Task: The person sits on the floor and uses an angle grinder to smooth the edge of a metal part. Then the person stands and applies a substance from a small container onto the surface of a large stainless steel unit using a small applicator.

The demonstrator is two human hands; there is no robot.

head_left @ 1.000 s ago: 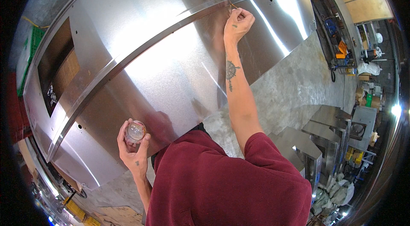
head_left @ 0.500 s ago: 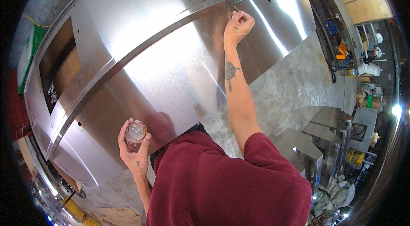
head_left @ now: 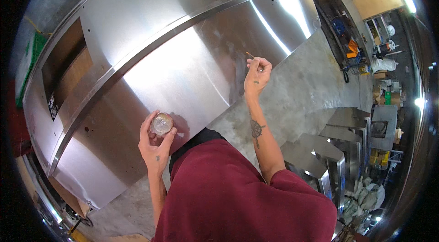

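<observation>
My left hand (head_left: 154, 151) is wrapped round a small, round, see-through jar (head_left: 162, 124), held up over the near edge of a large sheet-metal panel (head_left: 176, 75). The jar's inside is cloudy, and its contents cannot be made out. Between the pinched fingers of my right hand (head_left: 256, 79) is a thin stick (head_left: 249, 54) with an orange-brown end pointing away from me. That hand hovers by the panel's right-hand near edge, the stick's tip above the brushed metal. Whether the tip touches the metal cannot be seen.
A raised metal ridge (head_left: 151, 43) runs lengthwise across the panel. Cut-outs open at its left (head_left: 68, 66) and far end. To the right, several bent sheet-metal pieces (head_left: 345, 134) stand on the concrete floor (head_left: 302, 91). A green crate (head_left: 33, 57) is beyond the left edge.
My right hand has drawn back from the ridge toward me with the stick. My left hand with the jar has shifted slightly right, and the view has moved a little.
</observation>
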